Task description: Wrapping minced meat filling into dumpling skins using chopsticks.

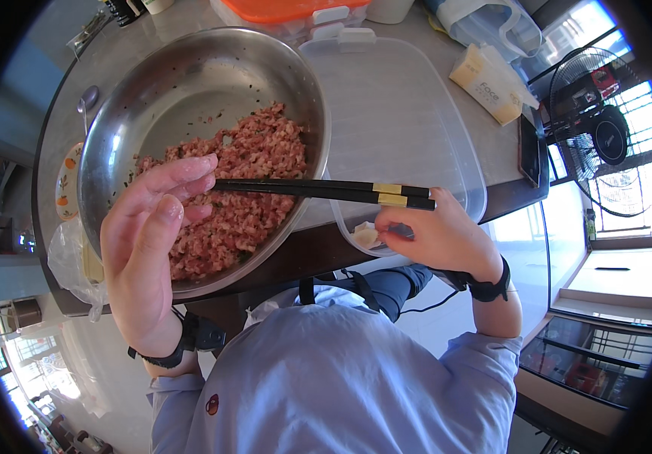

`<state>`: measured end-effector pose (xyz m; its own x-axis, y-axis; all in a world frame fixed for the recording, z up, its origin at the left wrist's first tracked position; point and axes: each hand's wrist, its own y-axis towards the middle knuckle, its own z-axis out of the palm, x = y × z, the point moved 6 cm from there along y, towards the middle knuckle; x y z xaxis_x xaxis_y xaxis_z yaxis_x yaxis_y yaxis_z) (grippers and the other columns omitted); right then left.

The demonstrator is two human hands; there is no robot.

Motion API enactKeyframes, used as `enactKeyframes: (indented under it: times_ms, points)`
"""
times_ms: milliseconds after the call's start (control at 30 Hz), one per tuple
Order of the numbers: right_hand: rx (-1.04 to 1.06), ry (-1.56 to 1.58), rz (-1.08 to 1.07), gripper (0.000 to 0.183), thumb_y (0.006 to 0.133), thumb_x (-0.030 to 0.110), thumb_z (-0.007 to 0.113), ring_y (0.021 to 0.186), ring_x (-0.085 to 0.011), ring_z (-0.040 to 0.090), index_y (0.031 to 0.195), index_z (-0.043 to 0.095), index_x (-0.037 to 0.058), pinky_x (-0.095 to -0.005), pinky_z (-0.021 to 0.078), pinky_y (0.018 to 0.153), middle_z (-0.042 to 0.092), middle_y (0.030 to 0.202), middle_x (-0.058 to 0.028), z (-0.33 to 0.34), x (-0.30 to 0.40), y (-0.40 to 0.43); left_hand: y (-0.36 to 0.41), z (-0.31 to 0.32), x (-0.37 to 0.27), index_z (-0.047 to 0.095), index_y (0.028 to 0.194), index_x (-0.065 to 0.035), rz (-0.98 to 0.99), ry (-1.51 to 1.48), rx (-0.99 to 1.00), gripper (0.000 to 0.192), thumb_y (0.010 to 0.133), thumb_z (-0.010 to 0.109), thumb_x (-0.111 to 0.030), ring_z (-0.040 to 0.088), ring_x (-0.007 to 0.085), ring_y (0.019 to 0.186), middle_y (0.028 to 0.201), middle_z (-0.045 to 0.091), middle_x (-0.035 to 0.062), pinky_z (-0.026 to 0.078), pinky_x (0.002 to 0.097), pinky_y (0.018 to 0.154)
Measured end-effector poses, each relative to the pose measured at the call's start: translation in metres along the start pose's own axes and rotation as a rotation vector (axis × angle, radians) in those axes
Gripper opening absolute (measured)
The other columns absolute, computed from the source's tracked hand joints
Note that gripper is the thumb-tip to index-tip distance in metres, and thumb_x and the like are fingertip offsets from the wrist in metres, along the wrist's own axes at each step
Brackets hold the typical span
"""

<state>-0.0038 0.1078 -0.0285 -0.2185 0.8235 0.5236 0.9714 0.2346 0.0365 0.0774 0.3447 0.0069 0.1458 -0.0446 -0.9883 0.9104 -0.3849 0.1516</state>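
My left hand (147, 244) is raised over the near left side of a large stainless steel bowl (133, 130), fingers apart and dusted with white powder, holding nothing. Minced meat (263, 153) with green flecks fills the bowl's near right part. A pair of black chopsticks with gold bands (326, 189) lies across the bowl's right rim; their thin ends are hidden near my left fingertips. Their thick ends pass above my right hand (439, 232). In the near corner of a clear plastic container (394, 113), my right fingertips pinch the edge of a pale dumpling (366, 235).
An orange-lidded box (297, 8) stands behind the container. To the right are a tissue pack (486, 85), a phone (528, 148) and a fan (607, 133). A spoon (87, 99), a patterned plate (68, 181) and a plastic bag (73, 267) lie left of the bowl.
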Motion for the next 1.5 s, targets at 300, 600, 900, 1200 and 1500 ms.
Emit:
enactKeyframes:
  times_ms: [300, 600, 900, 1200, 1500]
  points:
    - [0.095, -0.037, -0.078, 0.008, 0.068, 0.007, 0.062, 0.057, -0.023, 0.056, 0.075, 0.061, 0.0065, -0.0275, 0.0451, 0.053, 0.058, 0.066, -0.0076, 0.012, -0.008, 0.004, 0.001, -0.003, 0.002, 0.048, 0.113, 0.0045, 0.002, 0.06, 0.06, 0.036, 0.089, 0.041, -0.021, 0.051, 0.0226, 0.104, 0.115, 0.051, 0.019, 0.042, 0.0305, 0.083]
    - [0.068, 0.244, 0.062, 0.011, 0.068, 0.011, 0.063, 0.058, -0.0261, 0.058, 0.076, 0.059, 0.005, -0.0316, 0.0439, 0.054, 0.058, 0.062, -0.0095, 0.008, -0.019, 0.009, 0.002, -0.001, 0.002, 0.054, 0.107, 0.0036, -0.008, 0.009, -0.013, 0.035, 0.086, 0.048, -0.024, 0.053, 0.0204, 0.1, 0.109, 0.056, 0.0145, 0.042, 0.0292, 0.082]
    - [0.023, 0.169, 0.121, 0.019, 0.065, 0.012, 0.072, 0.061, -0.0136, 0.054, 0.076, 0.061, 0.0005, -0.0229, 0.0412, 0.054, 0.054, 0.077, -0.0059, -0.005, -0.012, 0.008, 0.0, 0.001, 0.0, 0.054, 0.107, 0.0038, 0.01, -0.005, -0.012, 0.034, 0.085, 0.048, -0.022, 0.053, 0.0209, 0.101, 0.109, 0.056, 0.0152, 0.042, 0.0298, 0.082]
    - [0.006, 0.125, 0.125, 0.007, 0.066, 0.009, 0.062, 0.06, -0.0268, 0.057, 0.071, 0.061, 0.0039, -0.0322, 0.0438, 0.054, 0.056, 0.066, -0.0112, 0.007, 0.0, 0.005, -0.001, 0.004, 0.002, 0.054, 0.107, 0.0029, -0.019, -0.012, 0.001, 0.035, 0.085, 0.05, -0.023, 0.053, 0.0194, 0.1, 0.108, 0.057, 0.0138, 0.041, 0.0294, 0.083]
    - [0.013, 0.167, 0.151, 0.006, 0.067, 0.009, 0.062, 0.058, -0.0269, 0.056, 0.07, 0.06, 0.0042, -0.0322, 0.0436, 0.054, 0.057, 0.065, -0.0096, 0.011, -0.002, 0.005, -0.002, 0.003, 0.001, 0.054, 0.108, 0.0028, -0.022, 0.002, -0.005, 0.036, 0.085, 0.051, -0.025, 0.053, 0.0188, 0.1, 0.108, 0.057, 0.0134, 0.041, 0.029, 0.083]
